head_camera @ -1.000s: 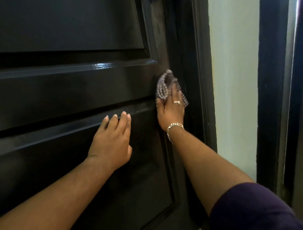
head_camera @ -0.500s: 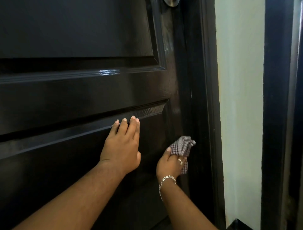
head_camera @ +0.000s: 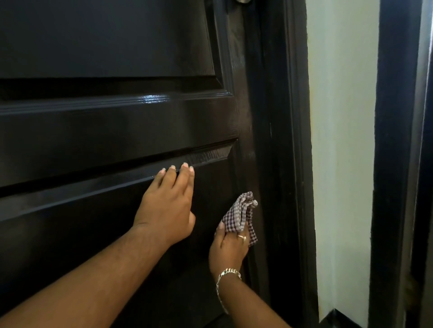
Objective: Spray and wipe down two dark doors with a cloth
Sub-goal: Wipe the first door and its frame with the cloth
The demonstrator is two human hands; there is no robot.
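A glossy dark panelled door (head_camera: 105, 131) fills the left and middle of the head view. My left hand (head_camera: 167, 206) lies flat on it with straight fingers, fingertips at the moulding of the lower panel. My right hand (head_camera: 230, 248) holds a bunched checked cloth (head_camera: 241, 215) against the door's right stile, just right of the left hand. A second dark door frame (head_camera: 393, 164) stands at the far right. No spray bottle is in view.
The door's dark frame (head_camera: 290, 164) runs down beside the cloth. A pale wall (head_camera: 342, 140) separates the two doorways. A metal door knob (head_camera: 243, 1) shows at the top edge. A dark skirting (head_camera: 337, 316) sits at the wall's foot.
My right hand slid the cloth down the door's right stile from mid-height to low beside the left hand. The left hand stayed flat on the door.
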